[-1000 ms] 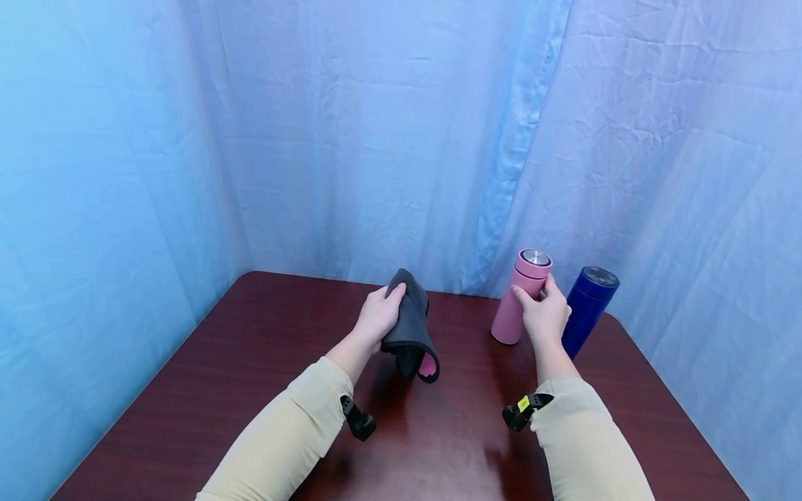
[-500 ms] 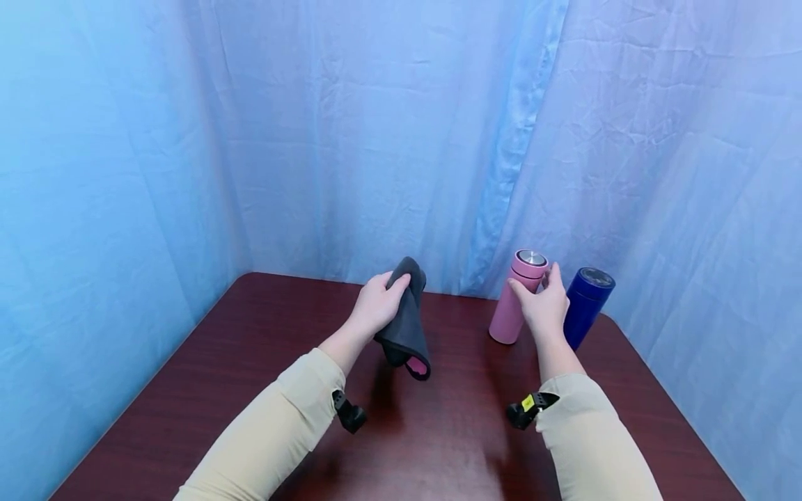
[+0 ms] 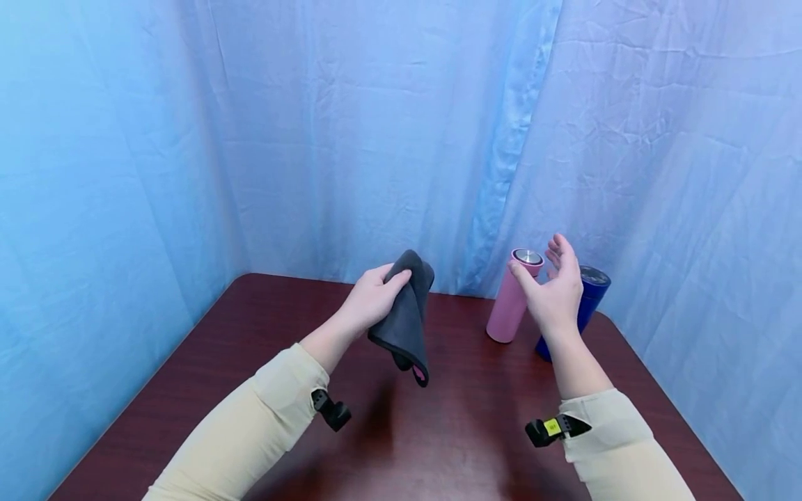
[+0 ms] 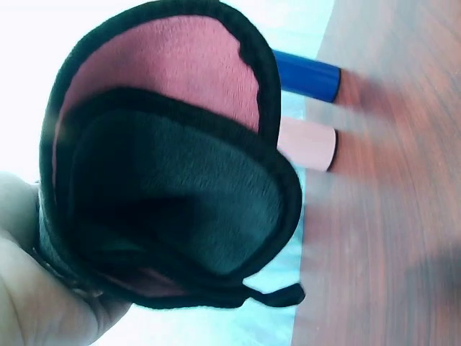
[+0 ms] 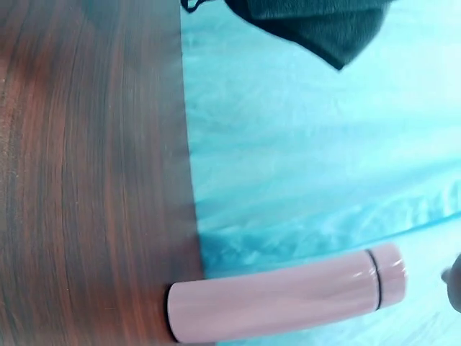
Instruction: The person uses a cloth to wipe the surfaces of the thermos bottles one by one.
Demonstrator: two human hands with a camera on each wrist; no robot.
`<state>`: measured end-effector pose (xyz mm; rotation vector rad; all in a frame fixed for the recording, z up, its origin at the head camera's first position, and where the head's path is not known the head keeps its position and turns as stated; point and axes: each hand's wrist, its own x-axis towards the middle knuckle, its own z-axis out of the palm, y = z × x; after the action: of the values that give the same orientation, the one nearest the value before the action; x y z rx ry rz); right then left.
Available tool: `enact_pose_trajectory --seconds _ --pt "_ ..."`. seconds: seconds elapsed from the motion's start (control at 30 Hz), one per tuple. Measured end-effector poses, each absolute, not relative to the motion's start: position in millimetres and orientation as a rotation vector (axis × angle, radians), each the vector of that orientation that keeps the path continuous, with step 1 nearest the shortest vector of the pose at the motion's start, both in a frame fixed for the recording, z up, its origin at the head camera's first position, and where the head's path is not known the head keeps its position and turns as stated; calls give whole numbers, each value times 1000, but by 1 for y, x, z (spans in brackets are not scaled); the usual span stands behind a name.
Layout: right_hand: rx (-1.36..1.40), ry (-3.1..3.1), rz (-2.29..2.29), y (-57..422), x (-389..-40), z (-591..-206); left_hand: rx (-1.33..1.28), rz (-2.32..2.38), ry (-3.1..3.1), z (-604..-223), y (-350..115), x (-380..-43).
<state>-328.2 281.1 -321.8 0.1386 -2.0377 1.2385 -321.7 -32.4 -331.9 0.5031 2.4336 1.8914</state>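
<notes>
My left hand (image 3: 372, 300) grips a dark grey cloth (image 3: 404, 313) with black edging, held above the table. The left wrist view looks into its folds, where a pink side (image 4: 180, 61) and a small black hanging loop (image 4: 281, 295) show. Upright at the back right stands a pink thermos flask (image 3: 506, 309) with a steel-topped lid. Just right of it my right hand (image 3: 556, 296) is raised with fingers spread, holding nothing; the thumb tip overlaps the flask's upper part, and I cannot tell whether they touch. Behind that hand, a blue thermos flask (image 3: 592, 296) is partly hidden.
The dark red-brown wooden table (image 3: 301, 313) has rounded far corners. Light blue curtains (image 3: 376, 139) hang behind it and on both sides. A small black camera (image 3: 332, 410) sits on the left cuff, another camera (image 3: 545, 431) on the right cuff.
My right hand has let go of the pink flask, spreading its fingers and drawing up and right. The left hand has shifted a little left with the cloth. Both flasks stay standing.
</notes>
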Motion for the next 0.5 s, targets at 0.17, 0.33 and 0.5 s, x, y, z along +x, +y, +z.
enact_pose_trajectory --seconds 0.17,0.33,0.5 --pt "326 -2135 1385 274 -316 -321 476 1896 2252 -333 -34 -313" --pt "395 -2305 1501 268 -308 -331 387 1905 2125 -345 -34 -310" --pt "401 -2423 1601 262 -300 -348 339 1922 2071 -366 -33 -311"
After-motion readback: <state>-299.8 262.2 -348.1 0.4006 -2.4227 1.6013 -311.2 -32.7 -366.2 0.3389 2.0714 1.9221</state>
